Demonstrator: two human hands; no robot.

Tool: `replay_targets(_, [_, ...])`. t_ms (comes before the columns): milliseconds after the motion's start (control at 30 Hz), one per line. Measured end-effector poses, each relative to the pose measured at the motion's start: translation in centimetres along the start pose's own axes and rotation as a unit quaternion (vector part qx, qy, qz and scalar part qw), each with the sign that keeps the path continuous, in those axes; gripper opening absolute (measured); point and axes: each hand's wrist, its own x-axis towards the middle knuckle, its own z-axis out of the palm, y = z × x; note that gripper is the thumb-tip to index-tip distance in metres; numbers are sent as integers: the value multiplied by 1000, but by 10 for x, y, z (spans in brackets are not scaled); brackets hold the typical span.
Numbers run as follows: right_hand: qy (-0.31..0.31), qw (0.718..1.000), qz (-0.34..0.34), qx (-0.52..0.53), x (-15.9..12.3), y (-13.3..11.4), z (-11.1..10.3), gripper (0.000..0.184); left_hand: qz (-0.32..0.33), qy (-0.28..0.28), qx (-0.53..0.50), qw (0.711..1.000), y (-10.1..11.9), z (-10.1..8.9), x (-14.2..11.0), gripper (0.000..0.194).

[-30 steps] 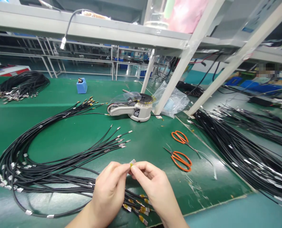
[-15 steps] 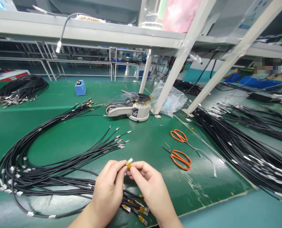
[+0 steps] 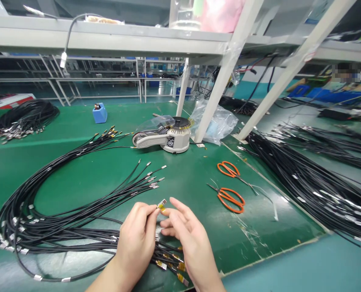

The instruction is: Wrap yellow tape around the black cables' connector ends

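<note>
My left hand (image 3: 138, 237) pinches a black cable just behind its silver USB-style connector (image 3: 162, 203). A piece of amber tape (image 3: 161, 208) sits around the connector's base, with one end sticking out towards the right. Close beside it, my right hand (image 3: 189, 237) has its fingers apart, the thumb and index finger spread near the loose tape end. Below both hands lie more taped connectors (image 3: 182, 279), partly hidden by the hands. The bundle of black cables (image 3: 43, 174) curves across the green table to the left.
Two orange-handled scissors (image 3: 231, 200) lie right of my hands. A tape dispenser (image 3: 177, 140) stands at the back, with a blue tape holder (image 3: 99, 113) to its left. White shelf posts (image 3: 217, 93) rise behind. Another cable bundle (image 3: 308, 182) lies right; a person sits beyond.
My right hand's fingers have come off the taped connector and spread apart. The connector has tilted in my left hand, and the tape end now stands out. The view has shifted slightly.
</note>
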Motion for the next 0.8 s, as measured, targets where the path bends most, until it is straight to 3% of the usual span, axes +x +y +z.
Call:
replay_targets(300, [13,996,-41,-84,3,3,8,26,-31,-15,-34,999,2,-1,0,14])
replay_targets(467, [20,994,-59,-91,0,4,7,20,-121,-53,-78,988,4,-3,1,19])
replay_targets(667, [18,994,-60,-87,1,4,6,17,-315,-104,-228,916,9,-1,4,31])
replay_targets(800, [30,992,-67,-99,5,3,3,19,-371,-89,-298,875,11,-4,11,38])
